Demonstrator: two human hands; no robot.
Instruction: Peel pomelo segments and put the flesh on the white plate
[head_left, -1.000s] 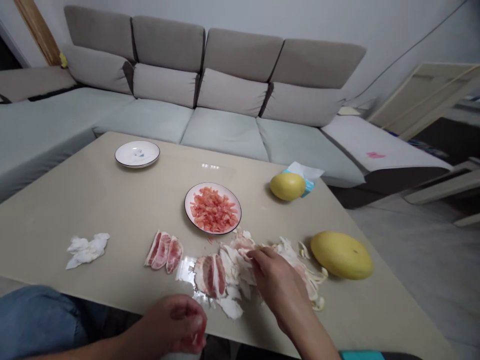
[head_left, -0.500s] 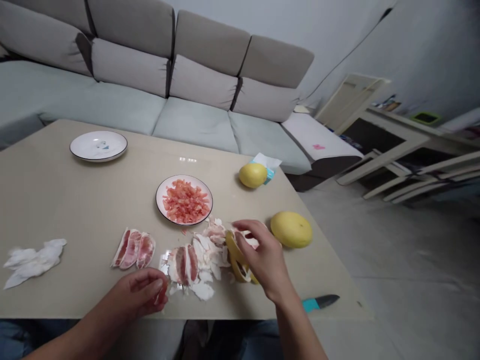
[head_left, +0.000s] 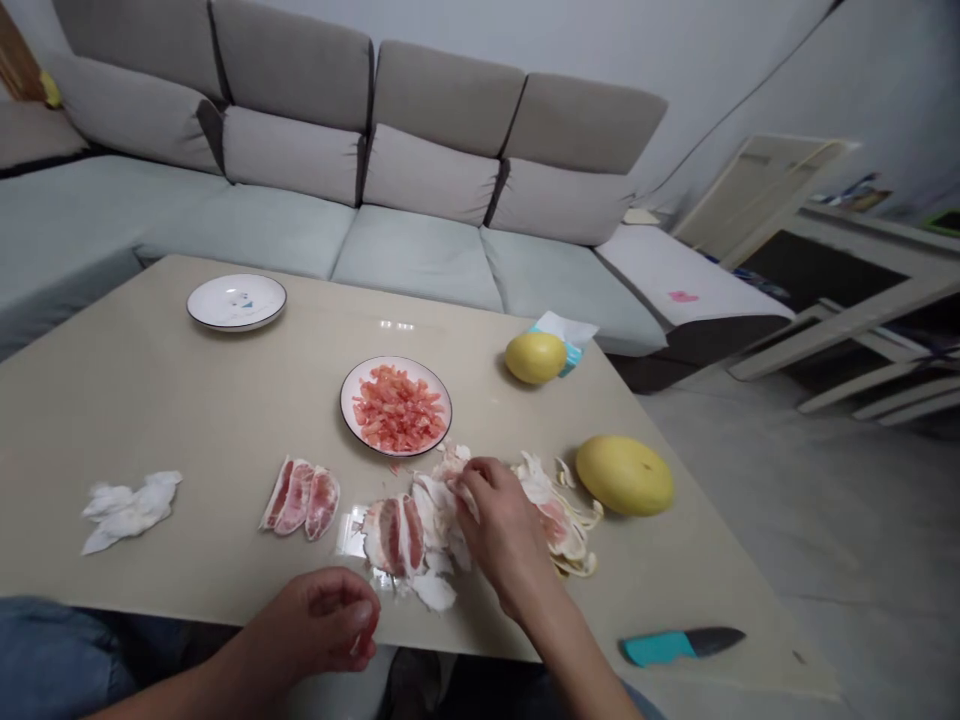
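While thick with red pulp (head_left: 397, 410), plate (head_left: 349, 396) beyond left grip (head_left: 319, 615) around red flesh (head_left: 364, 642); right grip (head_left: 501, 525), closure unclear.

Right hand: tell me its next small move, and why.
The right hand should probably let go of any scrap and draw back to the left hand: it is down at the white peelings, while the left hand holds some red fruit.

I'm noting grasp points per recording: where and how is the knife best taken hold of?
Probably by its turquoise handle, from above at the picture's left end. The knife lies flat near the table's edge, dark blade pointing right, so that end is nearer the right hand and clear of the blade.
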